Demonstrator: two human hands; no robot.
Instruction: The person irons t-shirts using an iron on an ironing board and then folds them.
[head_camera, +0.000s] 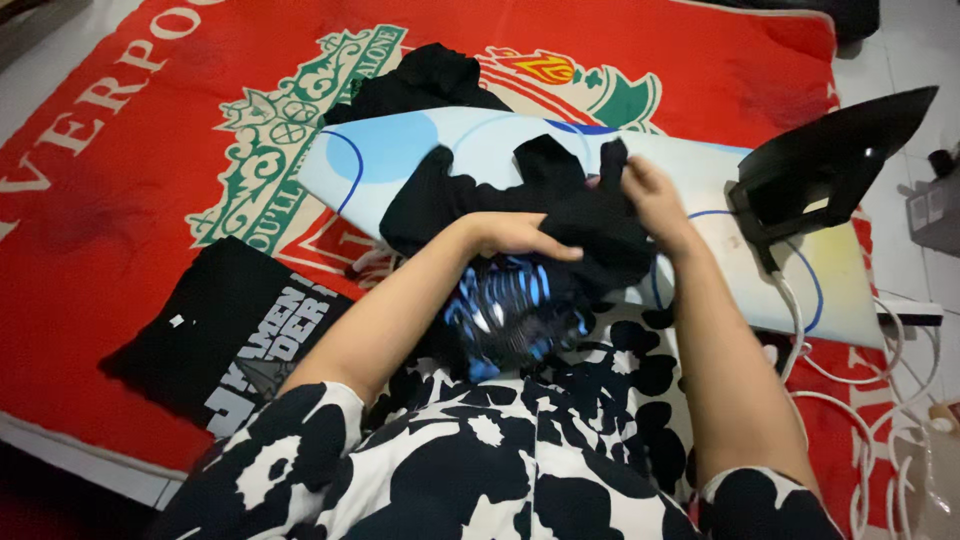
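Observation:
A crumpled black garment (470, 195) lies on a low ironing board (700, 165) with a pale blue and white cover. My left hand (515, 235) grips a fold of the black garment near the board's near edge. My right hand (650, 195) pinches another part of the same garment, lifted slightly off the board. Below my hands a dark cloth with blue and white marks (510, 310) lies bunched in my lap. My sleeves are black and white with a flower pattern.
A black iron (830, 160) stands upright on the board's right end, its white cord (860, 390) trailing on the floor at right. A folded black shirt with white print (225, 335) lies at left on a red blanket (120, 200). Another black cloth (425, 80) sits behind the board.

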